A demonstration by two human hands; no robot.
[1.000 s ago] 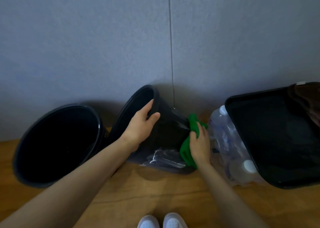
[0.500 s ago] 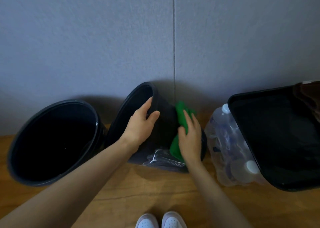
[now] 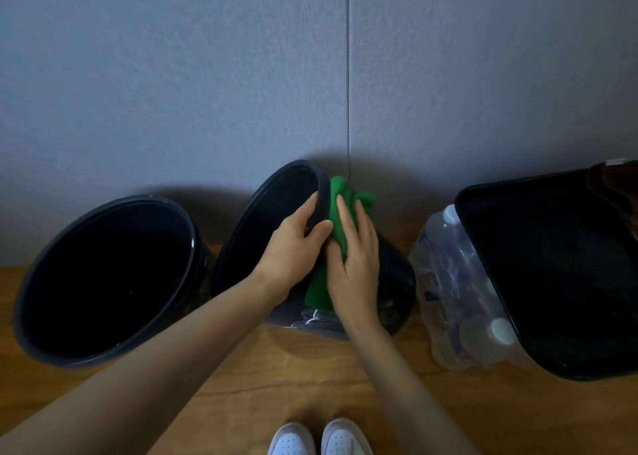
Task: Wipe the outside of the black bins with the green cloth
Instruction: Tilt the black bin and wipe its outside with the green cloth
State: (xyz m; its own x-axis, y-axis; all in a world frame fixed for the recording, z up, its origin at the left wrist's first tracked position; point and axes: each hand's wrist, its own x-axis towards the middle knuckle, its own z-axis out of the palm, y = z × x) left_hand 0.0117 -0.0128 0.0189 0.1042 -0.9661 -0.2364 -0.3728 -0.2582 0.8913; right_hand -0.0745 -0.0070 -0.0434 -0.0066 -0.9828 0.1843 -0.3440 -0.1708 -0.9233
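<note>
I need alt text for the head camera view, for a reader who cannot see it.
A person's right hand presses a green cloth against the outside of a tilted round black plastic bin, while the left hand grips its rim. Another round black bin stands beside it.

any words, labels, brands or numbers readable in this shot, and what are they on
No text can be read anywhere.
pack of plastic bottles: dark label patches, too blurred to read.
clear plastic under the middle bin: white marks, too small to read.
left bin, middle bin, right bin, green cloth: no print visible.
</note>
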